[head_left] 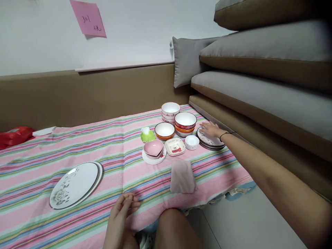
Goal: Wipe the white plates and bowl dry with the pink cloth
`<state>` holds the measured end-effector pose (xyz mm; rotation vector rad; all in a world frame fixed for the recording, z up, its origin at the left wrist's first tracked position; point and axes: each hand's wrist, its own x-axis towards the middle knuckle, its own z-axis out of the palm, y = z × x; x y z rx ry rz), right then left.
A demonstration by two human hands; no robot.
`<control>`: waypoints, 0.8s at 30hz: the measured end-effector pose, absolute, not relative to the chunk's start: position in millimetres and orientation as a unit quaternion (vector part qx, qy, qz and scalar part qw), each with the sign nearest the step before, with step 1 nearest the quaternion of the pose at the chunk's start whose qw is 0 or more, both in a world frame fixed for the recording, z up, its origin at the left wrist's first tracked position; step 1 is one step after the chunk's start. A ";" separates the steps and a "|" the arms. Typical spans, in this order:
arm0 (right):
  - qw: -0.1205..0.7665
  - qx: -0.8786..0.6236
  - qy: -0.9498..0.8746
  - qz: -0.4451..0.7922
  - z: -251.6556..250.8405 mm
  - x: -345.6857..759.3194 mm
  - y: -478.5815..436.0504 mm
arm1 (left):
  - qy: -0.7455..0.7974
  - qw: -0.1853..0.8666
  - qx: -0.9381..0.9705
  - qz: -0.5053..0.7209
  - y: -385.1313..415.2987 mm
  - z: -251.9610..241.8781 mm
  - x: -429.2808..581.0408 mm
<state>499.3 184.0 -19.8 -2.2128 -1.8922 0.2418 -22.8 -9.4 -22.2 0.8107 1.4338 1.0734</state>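
My right hand (211, 129) reaches out to a stack of round patterned plates (211, 141) with dark rims, its fingers spread over the far part of the top plate. Whether the fingertips grip its edge cannot be seen. Low in the view, my left hand (123, 205) hovers by the near edge of the cloth, fingers loosely bent and nothing in them. Left of it lie two oval flowered plates (75, 185), one on top of the other. A folded greyish-pink cloth (183, 176) rests between my hands.
Near the right hand stand small white dishes (192, 141), a square bear dish (175, 146), pink bowls (153, 148) on white plates, a green leaf-shaped dish (147, 135) and several stacked bowls (185, 120). Stacked cushions (259, 86) border the right side. A red package (17, 136) lies far left.
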 end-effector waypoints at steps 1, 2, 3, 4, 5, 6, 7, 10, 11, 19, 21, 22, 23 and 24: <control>0.099 -0.754 -0.644 0.087 -21.8 499.4 186.8 | 0.609 0.555 0.343 0.451 -9.3 -22.1 -23.0; 0.088 -0.754 -0.644 0.091 -23.5 500.1 188.6 | 0.611 0.556 0.341 0.448 -9.1 -22.1 -23.2; 0.078 -0.754 -0.645 0.094 -24.9 501.0 189.7 | 0.615 0.557 0.336 0.446 -9.0 -22.2 -23.3; 0.071 -0.754 -0.646 0.096 -25.9 502.2 190.1 | 0.618 0.558 0.331 0.443 -8.8 -22.5 -23.4; 0.065 -0.753 -0.647 0.097 -26.6 503.4 190.2 | 0.622 0.558 0.327 0.441 -8.6 -22.8 -23.5; 0.060 -0.752 -0.649 0.097 -27.0 504.6 190.0 | 0.625 0.557 0.325 0.440 -8.4 -23.0 -23.5; 0.057 -0.751 -0.650 0.097 -27.2 505.7 189.8 | 0.628 0.555 0.325 0.438 -8.2 -23.1 -23.5; 0.052 -0.747 -0.656 0.094 -26.7 507.7 189.3 | 0.633 0.552 0.334 0.428 -7.5 -21.1 -22.4; 0.053 -0.747 -0.656 0.092 -26.6 507.8 189.2 | 0.634 0.552 0.336 0.425 -7.2 -19.8 -21.7; 0.124 -0.751 -0.645 0.062 -31.8 498.3 180.3 | 0.634 0.550 0.330 0.433 -6.2 -18.1 -19.6; 0.163 -0.751 -0.639 0.046 -32.6 494.1 173.0 | 0.629 0.540 0.347 0.439 -6.0 -17.1 -19.1; 0.181 -0.750 -0.636 0.038 -32.3 491.7 167.4 | 0.625 0.533 0.363 0.440 -6.3 -14.8 -17.5; 0.193 -0.749 -0.633 0.030 -31.6 488.8 160.1 | 0.621 0.523 0.385 0.439 -7.4 -11.0 -14.3; 0.210 -0.748 -0.629 0.021 -30.6 485.1 150.7 | 0.616 0.512 0.412 0.435 -9.9 -5.7 -9.3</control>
